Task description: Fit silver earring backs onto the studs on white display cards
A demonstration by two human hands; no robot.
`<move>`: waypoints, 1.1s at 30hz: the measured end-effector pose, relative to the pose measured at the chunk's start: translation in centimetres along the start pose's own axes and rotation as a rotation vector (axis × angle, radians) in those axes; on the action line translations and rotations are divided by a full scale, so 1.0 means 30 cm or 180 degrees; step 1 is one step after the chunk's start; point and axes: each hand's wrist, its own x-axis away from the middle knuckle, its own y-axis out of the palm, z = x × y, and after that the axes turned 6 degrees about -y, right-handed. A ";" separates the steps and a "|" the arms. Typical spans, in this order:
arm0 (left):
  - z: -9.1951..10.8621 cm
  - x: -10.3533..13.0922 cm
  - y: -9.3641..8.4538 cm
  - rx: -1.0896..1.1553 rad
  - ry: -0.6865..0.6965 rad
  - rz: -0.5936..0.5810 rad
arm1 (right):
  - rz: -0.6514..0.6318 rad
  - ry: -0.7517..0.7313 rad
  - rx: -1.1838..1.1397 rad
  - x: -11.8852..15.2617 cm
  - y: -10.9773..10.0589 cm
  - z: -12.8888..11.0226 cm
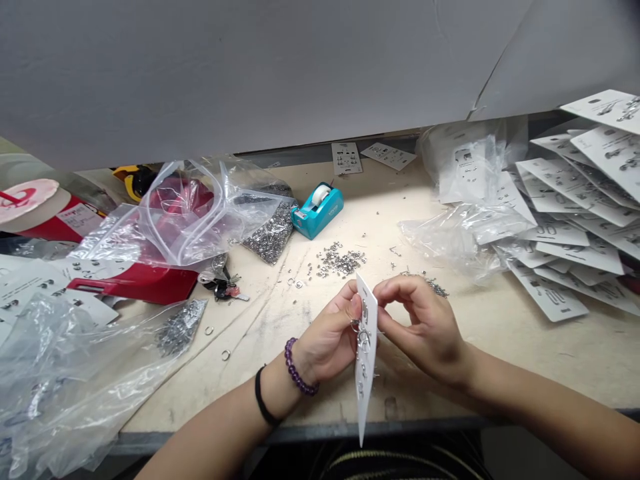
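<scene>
White card (369, 363) w/ small silvery jewellery (363, 339) on its face: held upright, nearly edge-on, nearer the wearer than the teal tape dispenser (316, 219) & a bit to its R. L hand (330, 337): thumb & fingers clamped on the card. R hand (425, 327): thumb & forefinger tips close together at the card's other side; can't tell if they pinch a tiny part. Pale wooden tabletop (520, 363), scuffed w/ dark marks, lies under everything. Loose heap of tiny metal pcs (341, 260) just nearside of dispenser; clear bag (270, 230) of metal pcs just L of it. Well L of dispenser: red plastic scoop (150, 283). Well R: big overlapping stack of jewellery cards (547, 293). Behind dispenser: two more cards (347, 160), then a wide grey panel (250, 73) across the back. Writing: pale lettering on dispenser's side, too small to read for sure; white label (80, 219) on a red surface, far L of dispenser, also illegible; card print likewise.
</scene>
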 end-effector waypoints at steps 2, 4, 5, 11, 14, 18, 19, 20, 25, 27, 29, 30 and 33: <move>0.001 -0.001 -0.001 -0.0007 0.0004 0.0007 | -0.0042 -0.0070 0.0060 0.001 0.000 0.003; 0.001 -0.001 0.001 0.0010 0.0028 0.0039 | -0.0070 -0.0121 0.0100 0.002 0.000 0.004; 0.001 -0.001 0.002 0.0023 0.0040 0.0057 | -0.0070 -0.0147 0.0124 0.002 0.001 0.005; 0.000 -0.003 0.004 0.0115 0.0015 0.0074 | -0.0107 -0.0367 0.0308 -0.010 0.005 0.010; 0.003 0.001 0.006 0.0197 -0.0053 0.0059 | -0.0083 -0.0295 0.0217 -0.017 0.002 0.008; 0.002 0.005 0.004 0.0342 -0.0135 -0.0101 | -0.0003 -0.0095 0.0069 -0.012 0.001 0.003; 0.001 0.005 0.002 0.0344 -0.0123 -0.0112 | -0.0022 -0.0073 0.0061 -0.010 0.003 0.002; -0.001 0.004 0.000 0.0328 -0.0115 -0.0102 | -0.0050 -0.0060 0.0054 -0.007 0.004 0.003; -0.002 0.001 0.004 0.0132 -0.0051 0.0014 | -0.0175 0.0030 -0.0146 -0.014 0.002 0.006; 0.003 0.007 0.015 -0.0011 0.0052 0.0130 | -0.0271 0.0240 -0.0415 -0.031 -0.017 -0.002; 0.012 0.017 0.027 -0.0213 0.0059 0.0181 | -0.0298 0.0261 -0.0543 -0.055 -0.044 -0.019; 0.017 0.023 0.032 -0.0327 0.0011 0.0159 | -0.0365 0.0066 -0.0462 -0.067 -0.060 -0.030; 0.038 0.038 0.038 -0.0665 -0.0176 0.0060 | -0.0828 -0.1137 0.0123 -0.098 -0.107 -0.058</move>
